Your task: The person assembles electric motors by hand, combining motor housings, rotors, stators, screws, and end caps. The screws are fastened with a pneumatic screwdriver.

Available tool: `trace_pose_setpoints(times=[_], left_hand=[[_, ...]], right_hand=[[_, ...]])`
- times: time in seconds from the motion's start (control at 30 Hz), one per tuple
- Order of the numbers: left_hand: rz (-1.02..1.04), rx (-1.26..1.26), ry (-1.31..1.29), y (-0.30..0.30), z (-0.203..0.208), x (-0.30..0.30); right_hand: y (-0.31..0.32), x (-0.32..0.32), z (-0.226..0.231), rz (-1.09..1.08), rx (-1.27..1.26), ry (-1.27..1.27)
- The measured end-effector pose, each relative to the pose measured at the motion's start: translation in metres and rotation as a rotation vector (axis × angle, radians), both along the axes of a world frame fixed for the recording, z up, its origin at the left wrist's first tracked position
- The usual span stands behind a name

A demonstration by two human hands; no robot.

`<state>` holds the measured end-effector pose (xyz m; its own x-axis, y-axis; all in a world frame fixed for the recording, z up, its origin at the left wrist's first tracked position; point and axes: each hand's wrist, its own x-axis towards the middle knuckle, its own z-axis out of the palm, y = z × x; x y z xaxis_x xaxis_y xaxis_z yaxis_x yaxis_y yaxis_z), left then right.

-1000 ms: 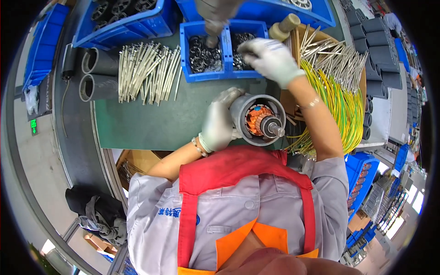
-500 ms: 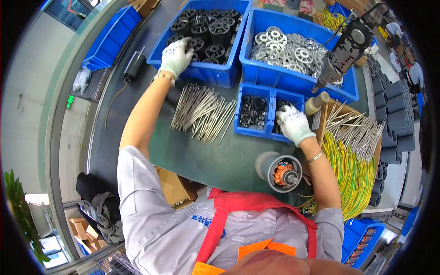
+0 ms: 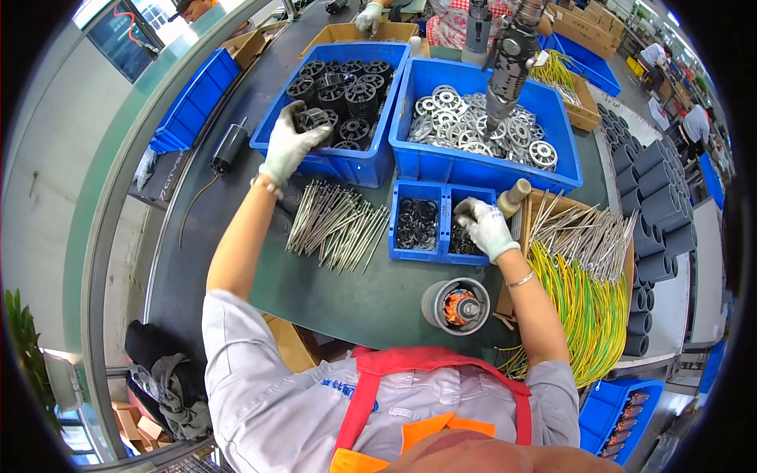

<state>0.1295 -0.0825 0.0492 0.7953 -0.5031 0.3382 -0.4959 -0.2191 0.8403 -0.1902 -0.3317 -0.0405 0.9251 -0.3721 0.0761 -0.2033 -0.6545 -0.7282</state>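
Note:
My gloved left hand (image 3: pixel 289 148) reaches over the near-left corner of a blue bin (image 3: pixel 341 162) full of black spoked cylindrical parts (image 3: pixel 360 96). Its thumb and fingers close round one black spoked part (image 3: pixel 317 119). My gloved right hand (image 3: pixel 486 229) is at the right compartment of a small blue bin (image 3: pixel 418 255), which holds small black parts (image 3: pixel 461 239). Those fingers are curled together, and whatever is in them is too small to make out. Black rings (image 3: pixel 417 223) lie in the left compartment. Nearer me, a grey cylinder (image 3: pixel 435 306) stands upright with orange windings and a shaft inside.
Metal rods (image 3: pixel 335 227) lie in a pile on the green table. A large blue bin (image 3: pixel 487 168) holds silver discs, with a power tool (image 3: pixel 506 75) hanging above. Yellow-green wires (image 3: pixel 579 311) fill a box on the right, beside grey tubes (image 3: pixel 662 201). Another person's gloved hand (image 3: pixel 369 19) is beyond.
The view has tilted, showing more of the far side. My left hand has gone from resting over the parts to gripping one. My right fingers have drawn up a little from the small parts.

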Motion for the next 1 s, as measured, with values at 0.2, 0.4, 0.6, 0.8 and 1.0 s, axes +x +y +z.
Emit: trace_pose_setpoints(times=[0.2,0.4,0.6,0.8,1.0], left_hand=[[-0.478,-0.443,0.714,0.050,0.011,-0.126],[-0.430,-0.572,1.195,0.059,0.009,-0.210],[-0.472,-0.713,1.273,0.039,0.028,-0.255],[-0.761,-0.659,1.202,0.026,0.037,-0.298],[-0.771,-0.511,1.116,0.025,0.044,-0.323]], right_hand=[[0.002,-0.019,0.038,0.009,0.632,-0.366],[0.081,-0.093,0.126,0.222,0.372,-0.486],[0.074,-0.114,0.132,0.346,-0.501,-0.556],[0.089,-0.130,0.164,0.239,-0.345,-0.686],[0.107,-0.113,0.165,0.199,-0.338,-0.811]])
